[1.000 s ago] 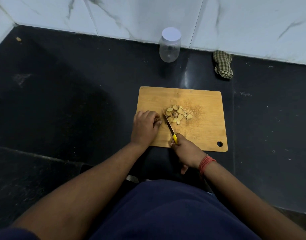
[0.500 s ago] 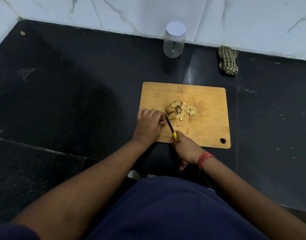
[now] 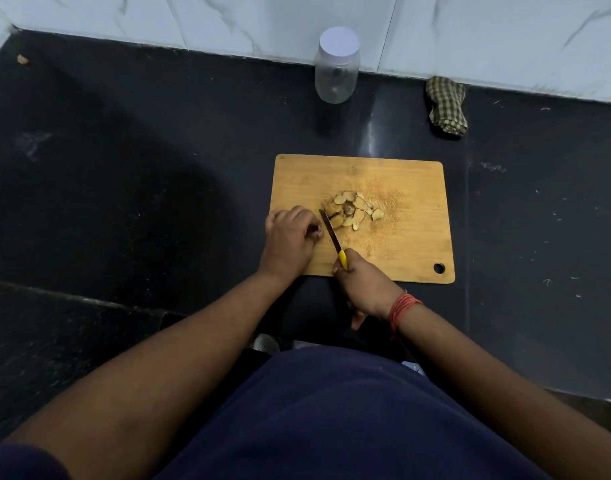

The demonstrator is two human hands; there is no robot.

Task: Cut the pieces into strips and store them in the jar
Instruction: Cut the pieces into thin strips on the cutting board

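Yellow-handled knife [image 3: 331, 234] — nearer pieces [image 3: 353, 211] now

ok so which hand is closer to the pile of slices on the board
Left. The left hand rests on the cutting board just left of the pile of slices; the right hand grips the knife at the board's near edge.

My left hand [image 3: 290, 239] lies knuckles up, fingers [image 3: 307, 221] curled under toward the palm, forearm slanting in from lower left. My right hand [image 3: 361, 284] is fisted tight, thumb side up, a red thread band [image 3: 402, 306] circling its wrist just behind it.
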